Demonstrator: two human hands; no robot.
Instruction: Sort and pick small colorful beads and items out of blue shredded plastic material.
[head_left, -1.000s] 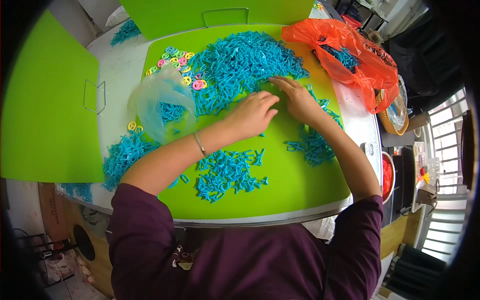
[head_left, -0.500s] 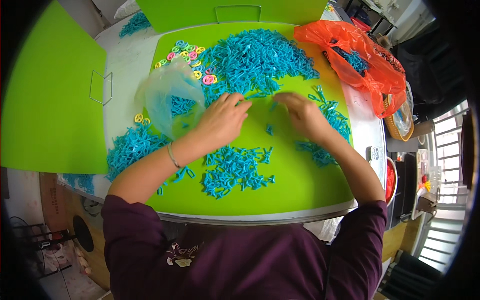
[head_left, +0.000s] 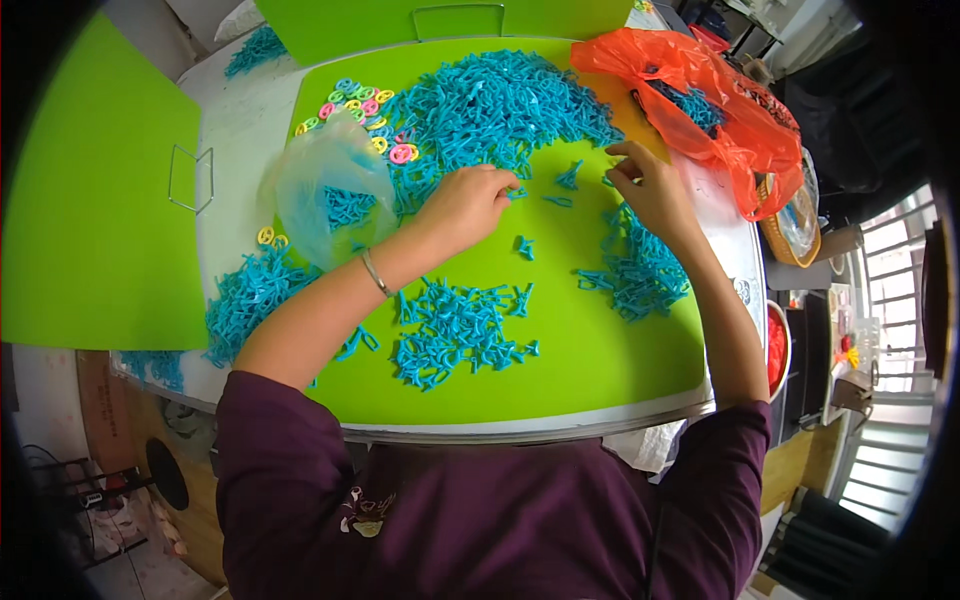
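My left hand (head_left: 468, 208) is closed in a pinch on a small blue plastic piece (head_left: 517, 193), just in front of the large heap of such pieces (head_left: 500, 105). My right hand (head_left: 648, 190) has its thumb and forefinger curled together above the right-hand pile (head_left: 645, 270). A bit of blue shows at its fingertips, too small to make out. Between the hands lie a few loose blue pieces (head_left: 558, 201), and one upright joined pair (head_left: 525, 247) stands nearer me. Closest to my body is another pile of blue pieces (head_left: 455, 335) on the green board (head_left: 600, 385).
A clear plastic bag (head_left: 310, 190) holding blue pieces sits left, beside colourful small rings (head_left: 400, 153). More blue pieces (head_left: 255, 290) heap at the left edge. An orange-red bag (head_left: 745, 160) lies at the far right. Green folding panels (head_left: 100, 200) border the left and back.
My right hand has moved right and away, over the right-hand pile's far end. My left hand has shifted slightly right and now pinches a blue piece. Loose pieces now show between the hands.
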